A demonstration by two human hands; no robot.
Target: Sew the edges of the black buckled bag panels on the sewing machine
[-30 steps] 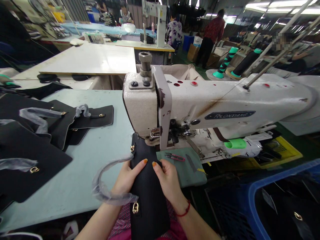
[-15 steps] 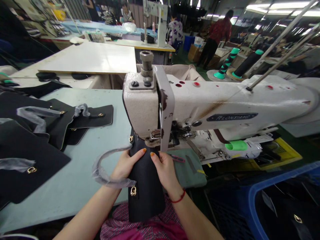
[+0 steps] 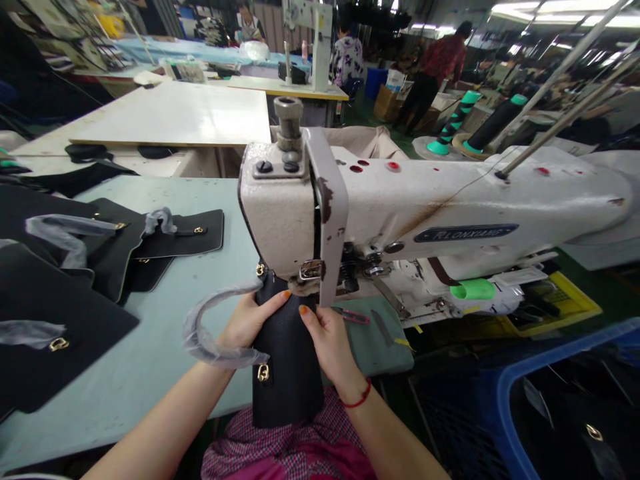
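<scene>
black panel (image 3: 289, 353), far end under the sewing machine head (image 3: 280, 213) at 12 o'clock.
left hand (image 3: 249, 321) and right hand (image 3: 331, 339), half closed, grip its edges at 10 and 2 o'clock, thumbs on top; good practice would be flat, even pressure, thumbs clear of the head, wrapped handle (image 3: 193, 333) left out at 9 o'clock.

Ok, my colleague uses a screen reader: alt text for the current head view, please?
A person's left hand and right hand hold a black panel with a plastic-wrapped handle at a white sewing machine; more black panels lie left, on a pale table.
</scene>
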